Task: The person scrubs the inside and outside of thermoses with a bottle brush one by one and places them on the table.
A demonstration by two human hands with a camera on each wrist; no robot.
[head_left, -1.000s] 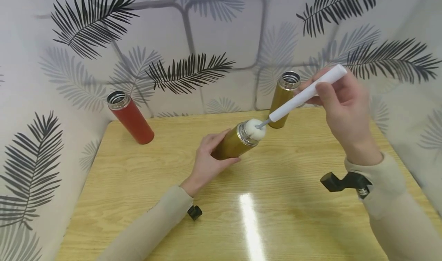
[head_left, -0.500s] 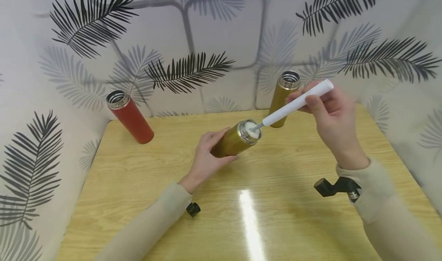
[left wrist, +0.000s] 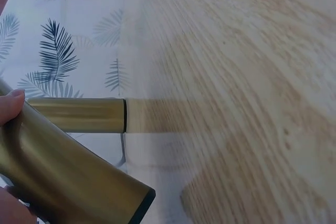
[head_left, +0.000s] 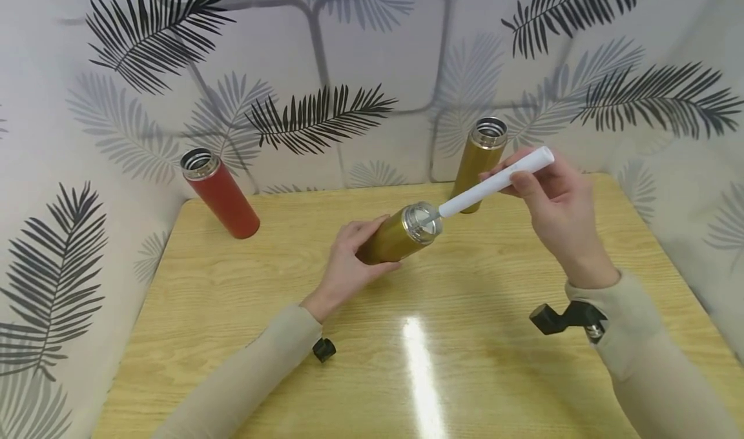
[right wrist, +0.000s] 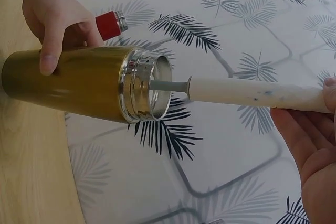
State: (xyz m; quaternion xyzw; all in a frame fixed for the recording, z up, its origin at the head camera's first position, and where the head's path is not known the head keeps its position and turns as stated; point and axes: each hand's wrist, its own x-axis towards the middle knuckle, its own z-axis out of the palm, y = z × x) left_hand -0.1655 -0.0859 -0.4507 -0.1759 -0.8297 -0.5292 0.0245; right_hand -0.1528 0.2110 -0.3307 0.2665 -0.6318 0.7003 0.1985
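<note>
My left hand (head_left: 347,268) grips a gold bottle (head_left: 386,240) around its body; the bottle is tilted, its open metal mouth toward the right. In the left wrist view the held bottle (left wrist: 68,177) shows its dark-edged base. My right hand (head_left: 560,213) pinches a brush's white handle (head_left: 494,182) between thumb and fingers. The right wrist view shows the brush's grey rod (right wrist: 170,85) entering the mouth of the bottle (right wrist: 73,83); the brush head is hidden inside. The white handle (right wrist: 236,93) stays outside, near the rim.
A red bottle (head_left: 223,199) without a lid stands at the back left of the wooden table (head_left: 232,323). Another gold bottle (head_left: 478,158), its mouth uncovered, stands at the back right, just behind the brush handle. A leaf-patterned covering (head_left: 372,58) rises behind the table.
The white brush head has gone from the bottle's mouth to inside, out of sight. My right hand has moved left and down with the handle, while my left hand has hardly moved.
</note>
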